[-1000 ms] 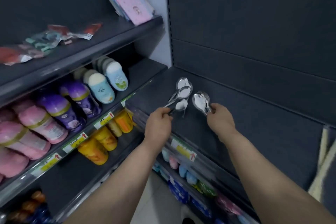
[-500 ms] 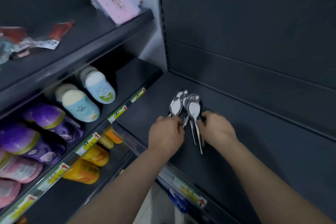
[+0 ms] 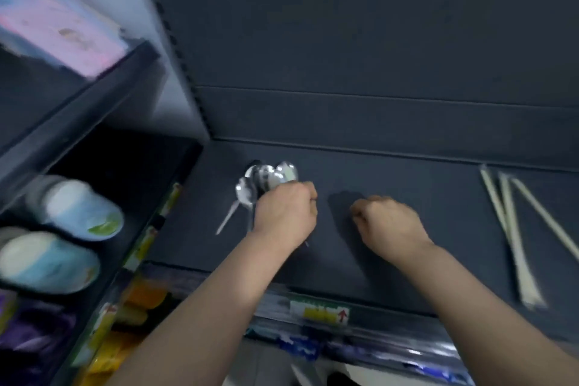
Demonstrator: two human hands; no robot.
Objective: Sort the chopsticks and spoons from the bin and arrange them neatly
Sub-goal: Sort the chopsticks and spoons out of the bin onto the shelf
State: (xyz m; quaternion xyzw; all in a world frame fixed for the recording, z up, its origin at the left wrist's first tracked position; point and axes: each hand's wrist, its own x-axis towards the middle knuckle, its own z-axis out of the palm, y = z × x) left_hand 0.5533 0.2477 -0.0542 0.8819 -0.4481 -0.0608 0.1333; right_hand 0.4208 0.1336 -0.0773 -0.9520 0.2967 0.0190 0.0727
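The grip of your left hand [image 3: 285, 213] is closed round the handles of the shiny steel spoons [image 3: 266, 178], bowls fanned on the dark grey shelf [image 3: 391, 166]. Your right hand [image 3: 388, 222] is curled, empty. Release unevenly and the smooth handles may splay apart, I judge.

Only two forearms and two hands of the person are in view, all bare. The left forearm [image 3: 200, 307] comes in from seven o'clock and ends in the left hand [image 3: 286, 213], while the right forearm [image 3: 488, 301] comes in from four o'clock and ends in the right hand [image 3: 388, 226]. Both arms are uncovered from wrist to picture edge, and blur softens the knuckles.
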